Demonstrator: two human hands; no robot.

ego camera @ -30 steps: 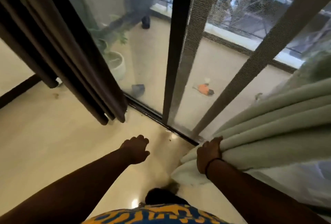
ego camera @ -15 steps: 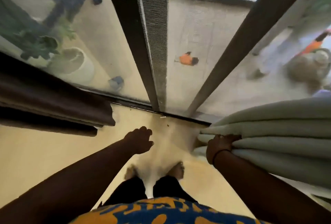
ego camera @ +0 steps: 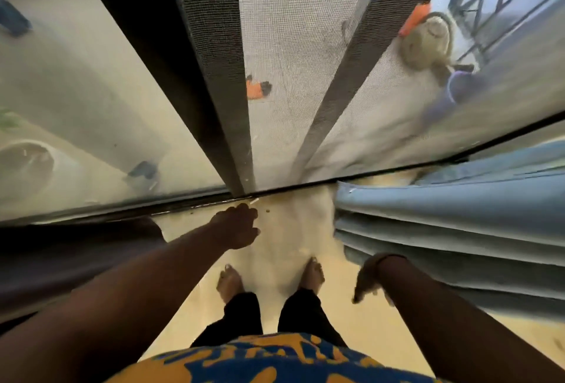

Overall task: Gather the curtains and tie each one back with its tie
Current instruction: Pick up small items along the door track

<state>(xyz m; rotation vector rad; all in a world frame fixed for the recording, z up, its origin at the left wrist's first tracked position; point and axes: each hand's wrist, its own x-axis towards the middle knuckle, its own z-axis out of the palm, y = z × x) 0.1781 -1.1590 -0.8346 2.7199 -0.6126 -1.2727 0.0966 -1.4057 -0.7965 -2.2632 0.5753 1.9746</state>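
Here left hand (ego camera: 237, 226) fingers loosely curled, empty; right hand (ego camera: 368, 278) fingers down, beside curtain (ego camera: 458, 229).

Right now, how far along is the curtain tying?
Early. Nothing looks tied: no tie shows. The light curtain is bunched in folds beside the right hand, which seems off it. The left hand holds nothing. The dark curtain still needs gathering; then both need ties.
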